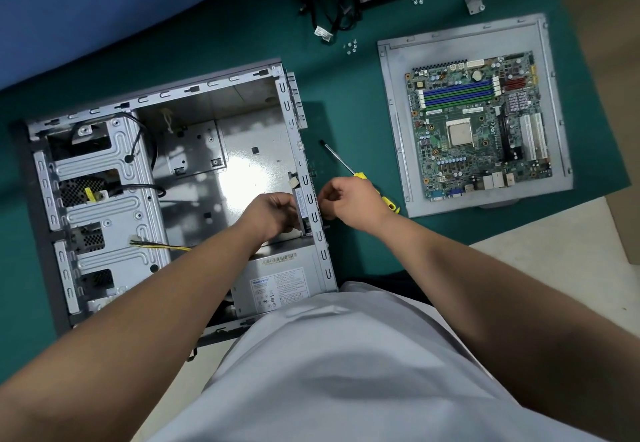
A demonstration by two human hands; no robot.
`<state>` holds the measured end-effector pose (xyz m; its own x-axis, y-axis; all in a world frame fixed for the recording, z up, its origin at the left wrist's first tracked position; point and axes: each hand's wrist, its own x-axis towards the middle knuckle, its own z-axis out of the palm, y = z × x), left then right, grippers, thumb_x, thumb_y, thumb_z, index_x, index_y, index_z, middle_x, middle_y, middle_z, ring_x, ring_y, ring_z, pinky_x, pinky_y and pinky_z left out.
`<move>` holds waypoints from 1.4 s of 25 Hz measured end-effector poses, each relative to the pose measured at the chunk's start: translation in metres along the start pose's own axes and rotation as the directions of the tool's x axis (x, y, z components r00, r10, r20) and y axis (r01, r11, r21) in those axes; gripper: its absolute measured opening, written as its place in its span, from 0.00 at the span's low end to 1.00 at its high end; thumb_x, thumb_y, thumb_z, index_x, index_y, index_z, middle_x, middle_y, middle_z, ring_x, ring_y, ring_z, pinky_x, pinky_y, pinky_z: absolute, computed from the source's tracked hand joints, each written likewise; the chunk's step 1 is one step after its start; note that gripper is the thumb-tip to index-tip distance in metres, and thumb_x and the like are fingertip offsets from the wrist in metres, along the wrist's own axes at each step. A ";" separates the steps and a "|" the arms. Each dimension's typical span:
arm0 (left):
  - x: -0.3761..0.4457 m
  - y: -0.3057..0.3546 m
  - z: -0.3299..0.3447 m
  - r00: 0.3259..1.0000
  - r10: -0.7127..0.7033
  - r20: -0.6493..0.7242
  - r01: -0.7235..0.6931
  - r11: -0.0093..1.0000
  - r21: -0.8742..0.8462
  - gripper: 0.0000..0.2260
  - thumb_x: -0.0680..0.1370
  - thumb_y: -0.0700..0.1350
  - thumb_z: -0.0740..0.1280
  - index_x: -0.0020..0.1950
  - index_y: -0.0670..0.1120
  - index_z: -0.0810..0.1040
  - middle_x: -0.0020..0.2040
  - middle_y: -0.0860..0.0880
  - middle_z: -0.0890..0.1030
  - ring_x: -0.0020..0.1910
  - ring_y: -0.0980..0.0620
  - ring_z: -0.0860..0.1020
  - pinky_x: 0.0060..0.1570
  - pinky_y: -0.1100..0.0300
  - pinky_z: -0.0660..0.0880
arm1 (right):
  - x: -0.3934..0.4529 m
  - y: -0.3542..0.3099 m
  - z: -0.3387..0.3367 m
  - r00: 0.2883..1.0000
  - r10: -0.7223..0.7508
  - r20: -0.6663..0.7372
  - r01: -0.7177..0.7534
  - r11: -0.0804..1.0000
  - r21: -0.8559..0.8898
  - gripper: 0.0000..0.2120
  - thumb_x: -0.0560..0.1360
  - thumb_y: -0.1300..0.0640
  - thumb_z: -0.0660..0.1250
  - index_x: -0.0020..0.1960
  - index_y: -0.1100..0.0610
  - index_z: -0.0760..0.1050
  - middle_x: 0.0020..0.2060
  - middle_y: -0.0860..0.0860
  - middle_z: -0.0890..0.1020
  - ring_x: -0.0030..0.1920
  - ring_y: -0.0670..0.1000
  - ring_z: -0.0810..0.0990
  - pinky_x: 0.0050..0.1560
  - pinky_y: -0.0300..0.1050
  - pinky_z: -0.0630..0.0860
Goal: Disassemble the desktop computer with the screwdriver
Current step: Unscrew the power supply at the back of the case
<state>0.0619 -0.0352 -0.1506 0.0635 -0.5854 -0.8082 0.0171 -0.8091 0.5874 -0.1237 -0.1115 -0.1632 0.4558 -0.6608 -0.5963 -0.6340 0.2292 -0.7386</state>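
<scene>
From the head camera, the open computer case lies on its side on the green mat covering the worktop, its power supply still seated in the near corner. The left hand reaches inside the case, fingers curled round a small part at the rear wall. The right hand sits just outside that same wall, fingers curled; what its grip holds, if anything, cannot be told. The yellow-handled screwdriver lies on the mat, partly under the right hand. To the right, well apart, the motherboard rests on the removed side panel. Loose screws and black cables lie farther back.
</scene>
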 end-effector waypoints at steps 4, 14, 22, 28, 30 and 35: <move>0.002 -0.001 0.000 1.000 0.000 0.009 0.001 0.997 -0.077 0.28 0.77 0.20 0.58 0.30 0.46 0.85 0.29 0.48 0.83 0.26 0.54 0.80 0.44 0.53 0.72 | 0.001 0.004 0.002 0.999 0.045 0.031 -0.049 0.987 0.155 0.04 0.72 0.62 0.74 0.42 0.53 0.82 0.36 0.50 0.87 0.37 0.49 0.85 0.50 0.55 0.84; 0.009 -0.009 -0.003 0.999 0.005 0.041 -0.001 0.994 -0.107 0.30 0.76 0.21 0.59 0.29 0.51 0.86 0.31 0.48 0.84 0.27 0.53 0.81 0.44 0.53 0.72 | 0.007 0.004 0.003 0.969 0.202 0.141 -0.241 0.897 0.371 0.05 0.76 0.66 0.73 0.43 0.59 0.82 0.37 0.52 0.87 0.41 0.51 0.86 0.48 0.45 0.84; 0.004 -0.002 -0.003 1.000 -0.004 0.014 0.004 0.999 -0.051 0.23 0.77 0.20 0.60 0.35 0.43 0.85 0.30 0.48 0.84 0.27 0.54 0.81 0.39 0.58 0.77 | 0.012 0.003 0.002 0.974 0.172 0.144 -0.186 0.978 0.093 0.03 0.77 0.56 0.71 0.45 0.55 0.81 0.32 0.47 0.84 0.33 0.44 0.80 0.35 0.37 0.77; 0.002 0.000 -0.002 1.000 -0.008 0.001 0.008 0.997 -0.077 0.20 0.76 0.20 0.60 0.37 0.40 0.83 0.30 0.46 0.83 0.26 0.53 0.80 0.36 0.59 0.76 | 0.011 -0.001 0.000 0.976 0.162 0.144 -0.179 0.977 0.119 0.02 0.77 0.60 0.71 0.45 0.58 0.81 0.33 0.50 0.84 0.32 0.46 0.80 0.36 0.37 0.78; 0.004 -0.002 -0.003 1.000 -0.003 0.001 0.003 0.998 -0.060 0.20 0.76 0.20 0.61 0.38 0.41 0.83 0.30 0.47 0.84 0.26 0.53 0.80 0.38 0.58 0.76 | 0.010 -0.004 -0.001 0.976 0.171 0.138 -0.191 0.972 0.140 0.01 0.77 0.62 0.70 0.46 0.59 0.80 0.34 0.51 0.83 0.32 0.46 0.80 0.35 0.37 0.78; 0.011 -0.012 -0.007 0.999 -0.001 0.032 0.003 0.999 -0.052 0.27 0.77 0.23 0.61 0.33 0.50 0.87 0.33 0.46 0.85 0.28 0.52 0.81 0.42 0.54 0.74 | 0.003 -0.012 -0.005 0.973 0.219 0.079 -0.233 0.911 0.339 0.08 0.76 0.67 0.65 0.42 0.56 0.78 0.32 0.50 0.82 0.32 0.47 0.76 0.32 0.37 0.71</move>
<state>0.0695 -0.0322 -0.1664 0.0312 -0.5860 -0.8097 0.0689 -0.8069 0.5866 -0.1181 -0.1201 -0.1544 0.3542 -0.5358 -0.7665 -0.4719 0.6052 -0.6411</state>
